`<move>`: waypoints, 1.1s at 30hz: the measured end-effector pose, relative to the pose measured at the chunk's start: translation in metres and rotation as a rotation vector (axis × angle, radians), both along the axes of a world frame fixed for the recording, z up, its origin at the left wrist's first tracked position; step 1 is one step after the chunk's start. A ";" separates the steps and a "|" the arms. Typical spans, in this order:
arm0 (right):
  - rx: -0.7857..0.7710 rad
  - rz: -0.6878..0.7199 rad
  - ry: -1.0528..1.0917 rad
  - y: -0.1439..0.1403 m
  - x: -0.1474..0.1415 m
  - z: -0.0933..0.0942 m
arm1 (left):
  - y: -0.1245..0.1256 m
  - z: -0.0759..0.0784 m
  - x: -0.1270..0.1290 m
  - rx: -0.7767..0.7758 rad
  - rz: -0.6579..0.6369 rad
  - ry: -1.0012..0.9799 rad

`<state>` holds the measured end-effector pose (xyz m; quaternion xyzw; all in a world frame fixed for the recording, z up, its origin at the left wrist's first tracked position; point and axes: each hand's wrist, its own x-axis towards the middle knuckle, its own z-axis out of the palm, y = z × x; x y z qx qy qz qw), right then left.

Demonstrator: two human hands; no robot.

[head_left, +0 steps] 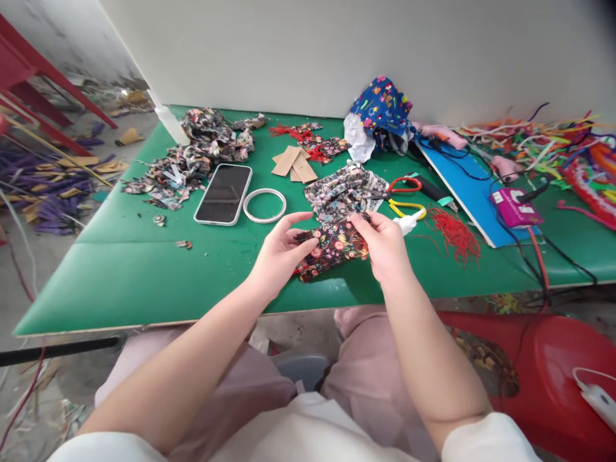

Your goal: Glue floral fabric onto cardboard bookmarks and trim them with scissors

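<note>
Between my two hands is a piece of dark floral fabric, held just above the near part of the green table. My left hand grips its left end, thumb on top, and a bit of red shows beneath that end. My right hand pinches the upper right corner between thumb and fingers. Right behind it lies a gathered grey floral cloth. Scissors with red and yellow handles rest beside that cloth, and a white nozzle pokes out near my right hand.
On the green table are a phone, a white ring, cardboard pieces, fabric scraps, red threads and a blue board. A purple box with cables stands right. A red stool is below.
</note>
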<state>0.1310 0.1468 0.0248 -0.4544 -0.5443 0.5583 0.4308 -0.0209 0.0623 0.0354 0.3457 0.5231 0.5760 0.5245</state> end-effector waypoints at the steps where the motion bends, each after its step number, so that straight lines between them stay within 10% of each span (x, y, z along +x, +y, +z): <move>1: 0.038 -0.014 -0.049 0.000 0.001 0.000 | 0.000 -0.001 0.001 -0.010 0.031 0.023; 22: 0.436 0.125 -0.776 -0.009 0.008 -0.014 | -0.025 -0.018 -0.001 -0.079 -0.072 1.133; 33: 0.477 0.122 -0.939 -0.006 0.005 -0.020 | -0.022 -0.001 -0.024 -0.139 0.028 1.272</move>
